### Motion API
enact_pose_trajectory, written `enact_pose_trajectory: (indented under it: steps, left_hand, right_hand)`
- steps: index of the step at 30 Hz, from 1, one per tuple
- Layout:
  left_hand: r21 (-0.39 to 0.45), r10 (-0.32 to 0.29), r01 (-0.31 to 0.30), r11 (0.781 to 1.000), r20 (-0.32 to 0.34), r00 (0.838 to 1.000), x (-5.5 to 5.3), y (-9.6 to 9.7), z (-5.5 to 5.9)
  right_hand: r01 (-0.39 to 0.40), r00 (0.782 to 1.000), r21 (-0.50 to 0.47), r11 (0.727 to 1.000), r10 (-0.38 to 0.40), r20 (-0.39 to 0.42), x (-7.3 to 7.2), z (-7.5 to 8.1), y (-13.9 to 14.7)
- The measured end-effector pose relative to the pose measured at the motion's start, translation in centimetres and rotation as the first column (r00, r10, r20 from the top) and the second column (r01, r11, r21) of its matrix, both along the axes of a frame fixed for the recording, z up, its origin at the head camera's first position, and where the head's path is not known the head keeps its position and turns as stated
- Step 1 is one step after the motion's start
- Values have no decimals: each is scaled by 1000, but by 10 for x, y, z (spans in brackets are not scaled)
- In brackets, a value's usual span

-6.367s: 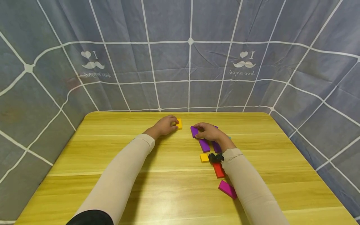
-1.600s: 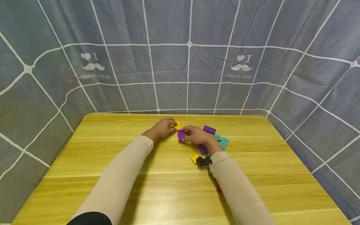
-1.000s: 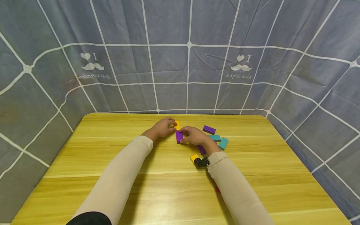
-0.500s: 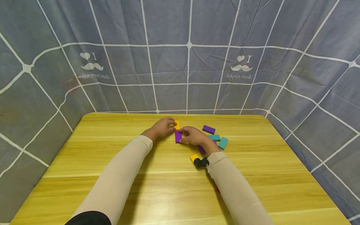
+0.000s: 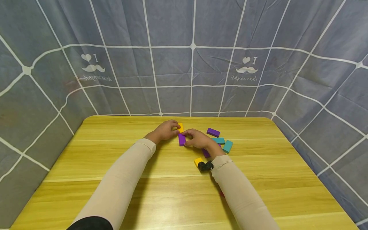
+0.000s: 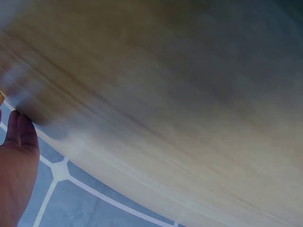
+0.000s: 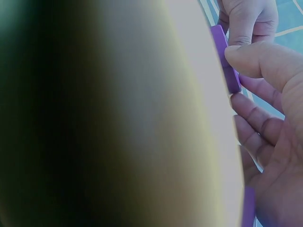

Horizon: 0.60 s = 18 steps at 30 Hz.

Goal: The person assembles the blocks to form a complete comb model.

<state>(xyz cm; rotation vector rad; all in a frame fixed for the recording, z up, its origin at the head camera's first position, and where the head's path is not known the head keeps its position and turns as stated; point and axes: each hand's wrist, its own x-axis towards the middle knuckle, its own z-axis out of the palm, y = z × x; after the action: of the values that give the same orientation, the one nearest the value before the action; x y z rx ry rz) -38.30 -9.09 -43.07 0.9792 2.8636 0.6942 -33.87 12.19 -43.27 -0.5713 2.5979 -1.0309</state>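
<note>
At the far middle of the table, my left hand (image 5: pixel 166 130) pinches a yellow block (image 5: pixel 180 127) between thumb and fingers. A purple block (image 5: pixel 182 140) lies end to end against the yellow one's near side, and my right hand (image 5: pixel 198 138) pinches it from the right. In the right wrist view, the thumb of my right hand (image 7: pixel 279 90) presses on the purple block (image 7: pixel 227 61), with my left hand (image 7: pixel 248 19) right behind. Only a sliver of the yellow block (image 6: pixel 1 98) shows beside my left hand (image 6: pixel 19 165) in the left wrist view.
Right of my right hand lie a purple block (image 5: pixel 213 132) and two teal blocks (image 5: pixel 228 146). Another purple block (image 5: pixel 205 153) is partly under the wrist. A yellow block (image 5: pixel 198 161) sits beside the black wrist camera (image 5: pixel 205 166). A grey grid curtain (image 5: pixel 172 70) surrounds the wooden table (image 5: pixel 115 179).
Over several seconds my right hand has brought the purple block leftward to the yellow one. In the last second it has edged slightly left, closing up to it. My left hand stays almost still.
</note>
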Motion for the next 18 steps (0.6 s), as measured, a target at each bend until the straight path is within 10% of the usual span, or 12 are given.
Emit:
enact_pose_trajectory:
  steps: [18]
  left_hand:
    - [-13, 16, -15, 1000, 28, 999, 1, 0, 1]
  right_hand:
    - [-2, 1000, 4, 1000, 2, -25, 0, 1, -2]
